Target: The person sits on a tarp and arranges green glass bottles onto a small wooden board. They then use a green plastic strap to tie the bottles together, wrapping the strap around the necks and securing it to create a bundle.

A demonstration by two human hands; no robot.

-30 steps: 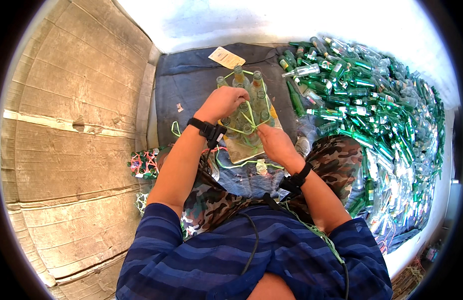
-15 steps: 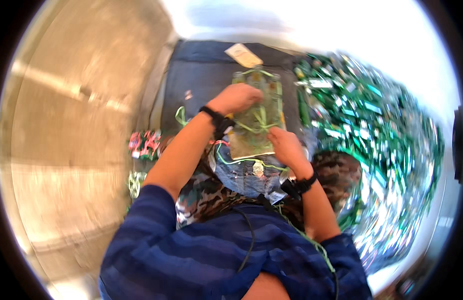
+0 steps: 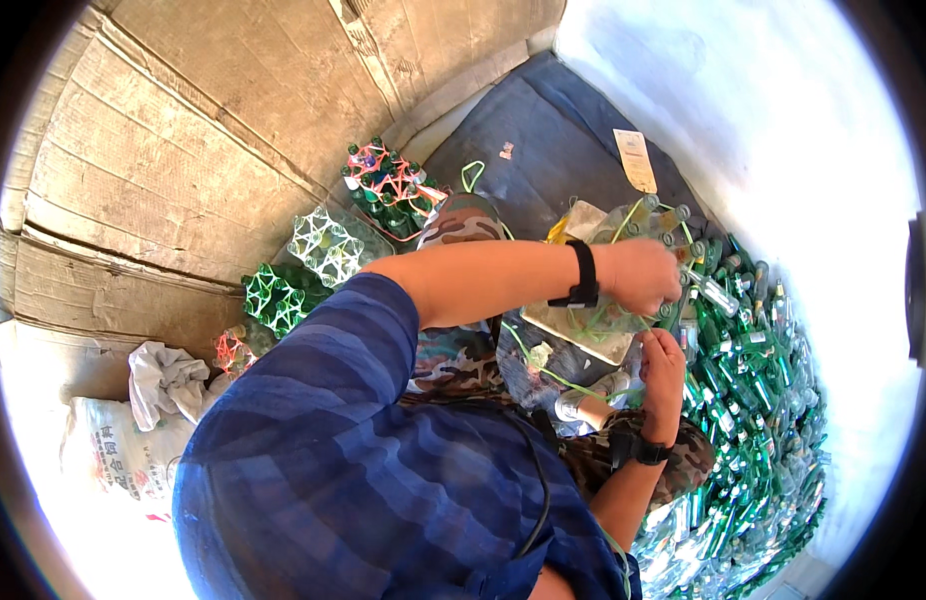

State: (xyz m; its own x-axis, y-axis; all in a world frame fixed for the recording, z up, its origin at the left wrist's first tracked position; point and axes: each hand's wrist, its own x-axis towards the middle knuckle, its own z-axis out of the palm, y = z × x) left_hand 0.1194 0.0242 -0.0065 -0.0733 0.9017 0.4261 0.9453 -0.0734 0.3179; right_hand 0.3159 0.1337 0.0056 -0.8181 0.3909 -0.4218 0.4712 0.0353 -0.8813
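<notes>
1. Progress: showing green strap already passing round far necks of clear bottles, standing clustered at pale board, right of centre.
2. Probably not yet reaching a finished tie, judging by both hands working there; not revealing the near side, largely covered.
3. At left, displaying red-laced bundle and white-laced bundle beside cardboard, both looking complete.
4. At right, leaving many unstrapped in loose bottle pile.
5. With left arm, stretching almost level from left to right; curling left hand over bottle necks, not showing whether clamped on anything, so impossible to tell.
6. With right forearm, angling up from near edge; holding right hand just nearer, fingertips together, apparently clamped on green strap.
</notes>
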